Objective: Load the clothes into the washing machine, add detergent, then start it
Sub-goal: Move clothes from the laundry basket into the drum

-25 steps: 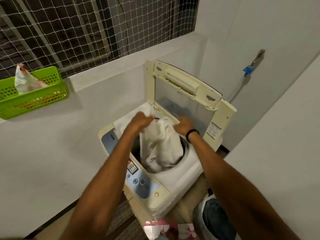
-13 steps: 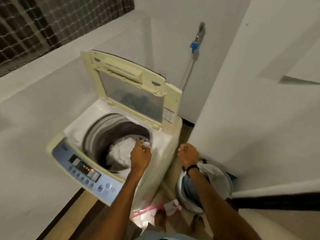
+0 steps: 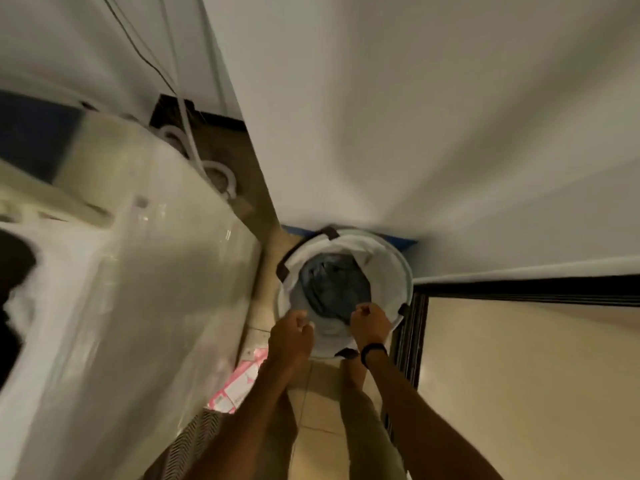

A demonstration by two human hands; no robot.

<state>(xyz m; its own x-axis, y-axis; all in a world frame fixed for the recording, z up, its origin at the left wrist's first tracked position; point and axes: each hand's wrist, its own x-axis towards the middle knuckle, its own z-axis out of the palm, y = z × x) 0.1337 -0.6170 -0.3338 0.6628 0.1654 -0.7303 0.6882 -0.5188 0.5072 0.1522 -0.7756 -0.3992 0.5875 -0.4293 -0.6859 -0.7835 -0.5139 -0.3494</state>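
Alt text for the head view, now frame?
The left hand and right hand are at the near rim of a white basket of dark blue clothes on the floor; their grip is unclear. The washer stands blurred at left.

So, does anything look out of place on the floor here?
Yes: a pink and white packet lies loose on the tiles, next to the washing machine, near the laundry basket. It looks dropped; what it holds is unreadable.

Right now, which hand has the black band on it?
The right hand: a black band circles its wrist. The left hand has a bare wrist.
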